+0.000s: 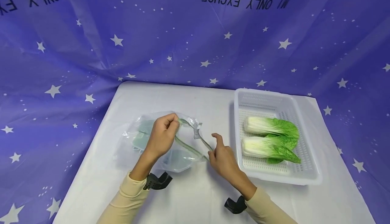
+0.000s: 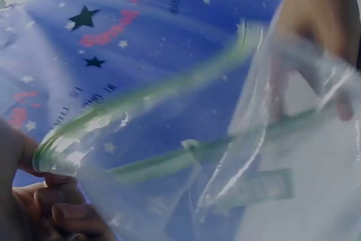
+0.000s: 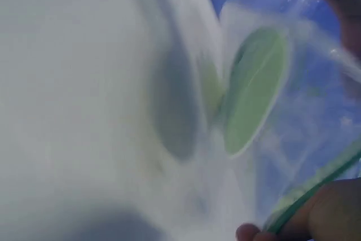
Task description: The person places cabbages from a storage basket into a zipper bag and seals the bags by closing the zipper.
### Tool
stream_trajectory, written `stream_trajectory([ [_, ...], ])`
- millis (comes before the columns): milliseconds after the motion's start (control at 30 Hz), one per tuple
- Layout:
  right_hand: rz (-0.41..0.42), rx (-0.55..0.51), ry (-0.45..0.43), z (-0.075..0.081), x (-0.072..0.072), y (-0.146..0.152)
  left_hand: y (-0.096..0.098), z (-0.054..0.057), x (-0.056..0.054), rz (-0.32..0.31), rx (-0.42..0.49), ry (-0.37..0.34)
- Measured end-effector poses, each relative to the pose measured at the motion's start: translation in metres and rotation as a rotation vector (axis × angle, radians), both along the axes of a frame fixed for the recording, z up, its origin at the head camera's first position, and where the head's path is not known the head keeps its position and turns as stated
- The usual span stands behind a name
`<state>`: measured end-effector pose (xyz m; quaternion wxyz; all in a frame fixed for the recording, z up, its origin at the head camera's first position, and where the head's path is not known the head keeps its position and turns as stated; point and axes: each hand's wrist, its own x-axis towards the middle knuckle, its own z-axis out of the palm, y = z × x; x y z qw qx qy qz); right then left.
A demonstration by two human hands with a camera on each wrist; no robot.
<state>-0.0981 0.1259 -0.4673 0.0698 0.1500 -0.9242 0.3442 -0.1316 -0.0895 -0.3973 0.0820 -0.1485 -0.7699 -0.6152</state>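
Here's my clear plastic bag (image 1: 178, 159), held by its mouth, the body slumped on the white table (image 1: 189, 197) toward nine o'clock. Take the mouth as the middle of the dial: my left hand (image 1: 163, 136) sits at nine, thumb and curled fingers pinching the green rim (image 2: 169, 162). My right hand (image 1: 223, 159) is at four, thumb and lower fingers nipped on the same band, index finger lifted clear of it. Neither hand is wide; both have film between the fingers. The mouth gapes in a long narrow loop between them.

Now, the feel of it: next to nothing in weight, I'd judge, thin and floppy, all creases and shine. Slick too, so a loose touch could slide. The green edge looks a shade firmer than the film, so that's my place to hold, at nine and four, pulling gently apart; one hard tug might stretch or tear it. Let one side go and I'd expect the mouth to fall flat.

Over at three, beyond my right hand, stands the white plastic basket (image 1: 280, 178), two leafy cabbages (image 1: 268, 147) lying inside, one above the other, leaves pointing to three, pale stems to nine.
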Motion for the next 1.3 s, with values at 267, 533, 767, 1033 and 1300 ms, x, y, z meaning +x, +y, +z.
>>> stream_trajectory([
  [267,0.029,-0.054,0.168,0.023,0.005,-0.005,0.01,-0.013,-0.004,-0.036,-0.164,-0.123],
  [533,-0.068,0.041,0.252,0.055,-0.017,0.067,0.02,-0.024,-0.01,-0.041,-0.151,-0.18],
  [767,-0.064,0.506,-0.178,0.053,-0.032,0.174,0.022,-0.036,-0.017,-0.124,-0.037,-0.32],
  [1033,0.076,0.562,-0.364,0.042,-0.03,0.208,0.02,-0.039,-0.023,-0.122,-0.006,-0.363],
  [1300,0.119,0.471,-0.187,0.062,-0.029,0.215,0.024,-0.004,-0.013,-0.18,-0.022,-0.373],
])
